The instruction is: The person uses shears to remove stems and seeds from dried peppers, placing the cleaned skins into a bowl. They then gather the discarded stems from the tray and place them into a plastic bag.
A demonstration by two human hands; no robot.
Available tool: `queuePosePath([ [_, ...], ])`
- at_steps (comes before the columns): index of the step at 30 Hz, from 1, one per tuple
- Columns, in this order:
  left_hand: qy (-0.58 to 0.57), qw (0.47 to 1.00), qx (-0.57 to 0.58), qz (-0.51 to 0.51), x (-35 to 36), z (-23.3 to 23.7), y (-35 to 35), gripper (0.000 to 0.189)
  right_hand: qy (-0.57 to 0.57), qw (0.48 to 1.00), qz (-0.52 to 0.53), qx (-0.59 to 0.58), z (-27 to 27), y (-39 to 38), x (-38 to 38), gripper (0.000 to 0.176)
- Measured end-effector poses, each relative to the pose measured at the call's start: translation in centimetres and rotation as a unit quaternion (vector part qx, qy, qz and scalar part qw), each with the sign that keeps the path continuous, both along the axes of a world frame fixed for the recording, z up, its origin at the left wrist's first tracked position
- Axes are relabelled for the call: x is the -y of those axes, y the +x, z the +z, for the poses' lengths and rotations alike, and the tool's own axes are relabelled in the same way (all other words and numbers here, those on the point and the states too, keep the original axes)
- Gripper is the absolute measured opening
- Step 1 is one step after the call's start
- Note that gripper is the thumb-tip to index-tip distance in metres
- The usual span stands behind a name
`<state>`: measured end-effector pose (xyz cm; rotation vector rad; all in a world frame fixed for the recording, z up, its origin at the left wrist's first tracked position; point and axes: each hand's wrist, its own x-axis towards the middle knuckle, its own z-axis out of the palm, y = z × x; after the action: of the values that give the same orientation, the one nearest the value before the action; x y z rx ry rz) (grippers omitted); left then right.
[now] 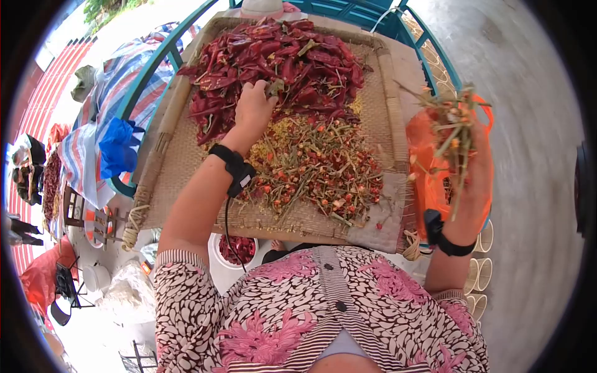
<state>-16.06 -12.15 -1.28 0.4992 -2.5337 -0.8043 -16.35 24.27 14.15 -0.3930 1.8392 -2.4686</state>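
1. Head view: your left hand point(254, 110) lies on the chilies point(292, 53) heaped over the far half of the tray point(163, 155). Its fingers are curled narrow into the heap's near edge. A greenish scrap shows at the fingertips, but I cannot tell whether you grip a pod.
2. Your right hand point(476, 180) is raised off the tray's right edge, closed around a bunch of stems point(453, 121). It is above the orange bag point(426, 165), which hangs just beside that edge.
3. On the tray's near half lies the litter point(311, 165) of caps and stalks, touching the chilies along a ragged line. A bowl point(236, 248) with a few red pods sits under the tray's near edge.
4. The step in hand looks like stemming: your left hand picks from the heap and your right clears the waste.
5. The next move, as I judge it, calls for freeing your right hand. Bring the stems down into the bag's mouth and open over it, not over the tray's rim, so nothing scatters.
6. Your left hand then needs a clean pinch on one pod. Dried pods look brittle, so draw it out gently.
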Motion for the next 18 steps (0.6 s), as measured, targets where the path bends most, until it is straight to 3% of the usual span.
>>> queuePosePath([
  [2,-0.002,1.0,-0.021,-0.007,-0.6,0.1,-0.9,0.037,0.022,0.999,-0.018,-0.023,0.8,-1.2,-3.0,0.041],
  [7,-0.132,0.991,-0.004,-0.029,-0.6,0.0,-3.9,0.04,0.086,0.995,-0.051,-0.03,-0.1,-3.9,-10.1,0.038],
  [9,-0.162,0.987,0.023,0.005,-1.1,1.0,-5.0,0.038,0.195,0.967,-0.162,-0.021,-1.3,-4.7,-11.7,0.03],
  [13,-0.203,0.977,0.063,0.03,-1.7,2.7,-6.6,0.043,0.375,0.887,-0.243,-0.116,-3.8,-5.0,-12.3,0.023],
  [18,-0.167,0.983,0.069,0.041,-2.8,3.1,-7.4,0.041,0.389,0.871,-0.291,-0.074,-5.3,-5.1,-14.0,0.023],
])
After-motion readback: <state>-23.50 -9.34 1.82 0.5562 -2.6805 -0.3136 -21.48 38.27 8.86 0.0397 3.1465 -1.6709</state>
